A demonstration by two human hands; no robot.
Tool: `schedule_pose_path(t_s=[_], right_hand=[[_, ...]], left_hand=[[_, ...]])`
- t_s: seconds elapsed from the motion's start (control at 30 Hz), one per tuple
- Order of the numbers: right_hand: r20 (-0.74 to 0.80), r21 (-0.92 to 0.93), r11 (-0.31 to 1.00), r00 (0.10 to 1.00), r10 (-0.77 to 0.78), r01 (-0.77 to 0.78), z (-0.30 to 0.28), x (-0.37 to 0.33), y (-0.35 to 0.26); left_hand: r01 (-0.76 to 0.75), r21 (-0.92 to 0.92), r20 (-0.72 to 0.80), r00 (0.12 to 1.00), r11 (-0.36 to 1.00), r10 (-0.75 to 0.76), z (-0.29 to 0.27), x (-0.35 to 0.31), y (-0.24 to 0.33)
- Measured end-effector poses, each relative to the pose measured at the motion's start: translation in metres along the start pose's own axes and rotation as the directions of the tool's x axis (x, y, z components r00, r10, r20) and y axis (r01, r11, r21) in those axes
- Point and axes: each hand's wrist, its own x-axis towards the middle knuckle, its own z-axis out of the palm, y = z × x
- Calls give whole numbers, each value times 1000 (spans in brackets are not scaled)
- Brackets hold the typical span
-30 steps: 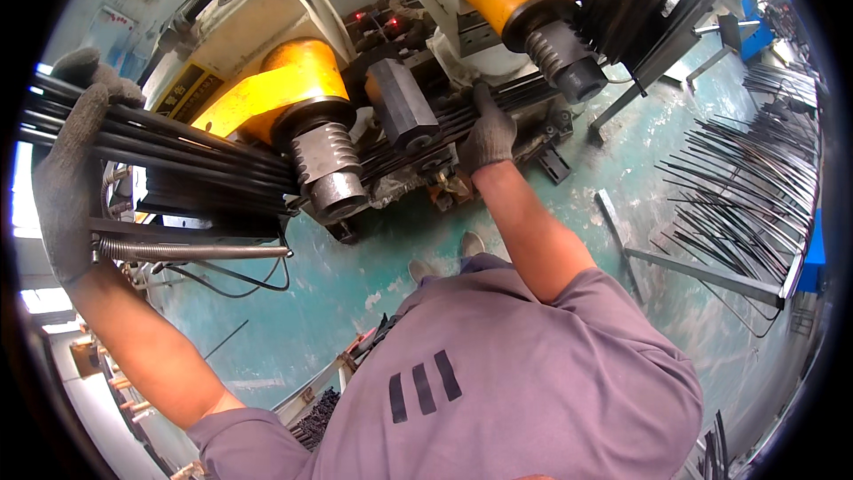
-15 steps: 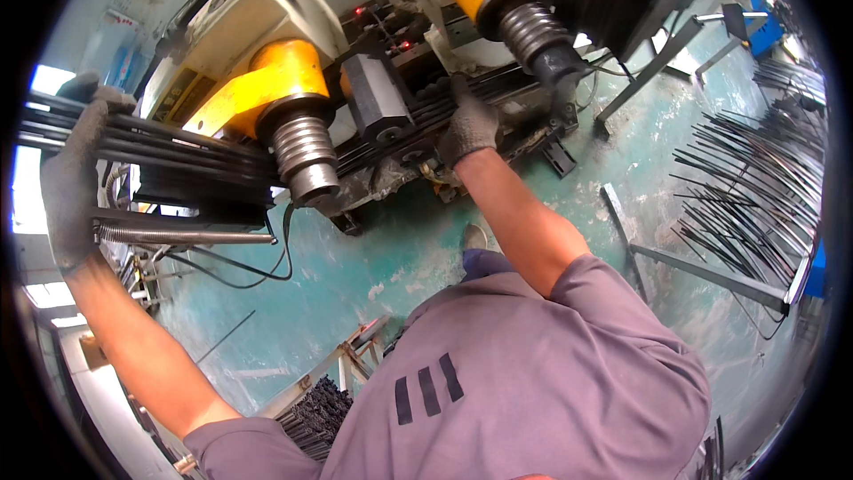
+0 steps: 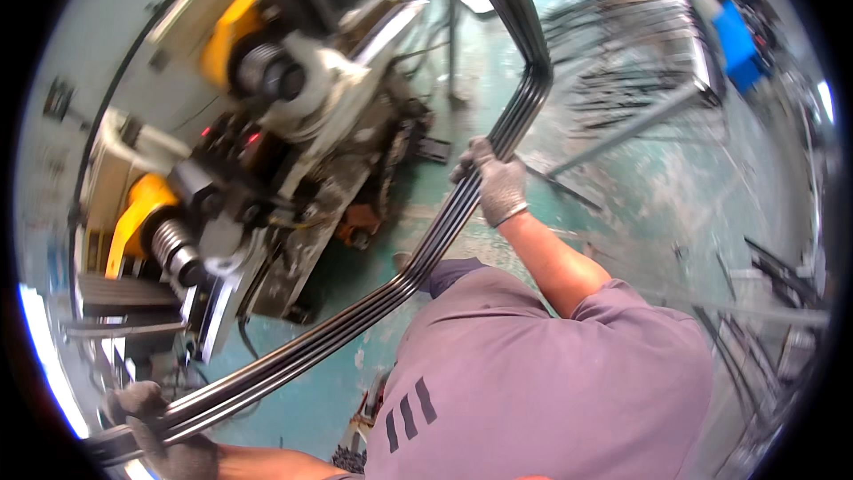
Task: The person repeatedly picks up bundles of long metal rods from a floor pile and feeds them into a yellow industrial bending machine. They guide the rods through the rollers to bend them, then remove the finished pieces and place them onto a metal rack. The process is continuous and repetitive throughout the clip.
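Observation:
A bundle of several long, dark metal rods or tubes (image 3: 444, 229) stretches across my body, bent at two places. My right hand (image 3: 499, 182), in a grey glove, is closed round its middle stretch, between the two bends. Down at the lower left, my gloved left hand (image 3: 173, 436) grips the bundle close to its left end. Beyond the right-hand bend, the rods run up past the top of the picture. The bundle is off the bending machine (image 3: 315, 222), which stands to the left with its yellow arms and ribbed steel cylinders.
A rack (image 3: 622, 129) with many thin dark rods stands at the upper right, blurred, with a blue bin (image 3: 739, 46) behind it. More dark rods (image 3: 782, 271) lie at the right. Green worn floor (image 3: 391, 338) shows under the bundle.
Both hands have lifted the bundle out of the machine and swung it to the right. My view has turned, so the machine now lies left. The bundle's bends now show.

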Motion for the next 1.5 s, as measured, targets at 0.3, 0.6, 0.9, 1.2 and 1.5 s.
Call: schedule_pose_path(t_s=[0.3,0.6,0.9,1.2,1.5], right_hand=[[-429,-495,758,640,-637,423,-262,18,-212],[-188,-981,186,470,-862,-51,-490,214,-344],[475,-876,-444,510,-718,191,-582,380,-361],[411,-886,-379,834,-369,269,-493,208,-137],[582,-606,-165,575,575,778,-264,3,80]], left_hand=[[685,-572,388,710,450,-587,234,-154,-139],[962,-112,475,273,251,-836,363,-269,-184],[762,102,175,619,639,-766,418,-285,-149],[727,-1,-305,654,687,-692,330,-342,-124],[704,317,-801,558,636,-218,152,-428,-12]])
